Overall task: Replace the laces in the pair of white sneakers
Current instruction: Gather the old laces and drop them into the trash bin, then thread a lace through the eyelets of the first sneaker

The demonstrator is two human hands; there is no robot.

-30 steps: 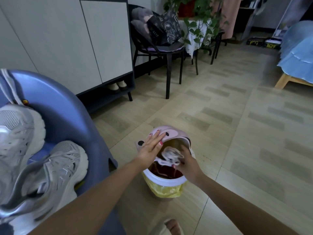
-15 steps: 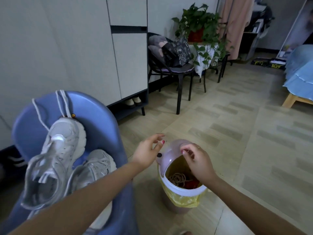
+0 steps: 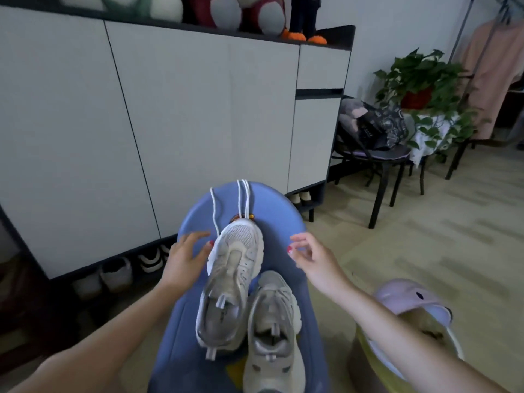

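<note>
Two white sneakers without laces lie on a blue padded seat (image 3: 198,361). The left sneaker (image 3: 231,282) points up the seat and overlaps the right sneaker (image 3: 273,333). White laces (image 3: 242,199) hang over the seat's top edge, just beyond the left sneaker's toe. My left hand (image 3: 184,259) hovers by that toe with fingers spread, thumb tip next to its sole. My right hand (image 3: 310,255) floats to the right of the shoe, fingers loosely curled, holding nothing.
A small bin (image 3: 408,333) with a pink flip lid and yellow liner stands at the lower right, under my right forearm. A white shoe cabinet (image 3: 170,123) fills the wall behind the seat. A black chair (image 3: 377,154) and a potted plant (image 3: 419,86) stand at the right.
My view swung left from the bin to the seat. Both hands left the bin, where the right dropped an old lace, and now hover either side of the left sneaker.
</note>
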